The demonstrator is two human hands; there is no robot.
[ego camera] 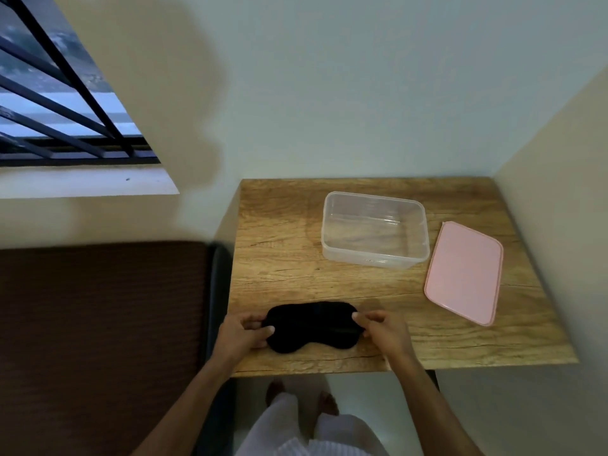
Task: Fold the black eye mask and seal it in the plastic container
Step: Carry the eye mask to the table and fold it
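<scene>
The black eye mask [311, 325] lies flat near the front edge of the wooden table [283, 258]. My left hand [241, 334] pinches its left end and my right hand [383, 330] pinches its right end. Behind it, toward the back of the table, stands the clear plastic container [375, 230], open and with nothing inside. Its pink lid [464, 273] lies flat on the table to the right of the container.
The table sits in a corner, with walls behind it and on the right. A dark brown upholstered piece [98, 324] stands against the table's left side. A barred window [59, 103] is at the upper left. My legs and feet show below the table edge.
</scene>
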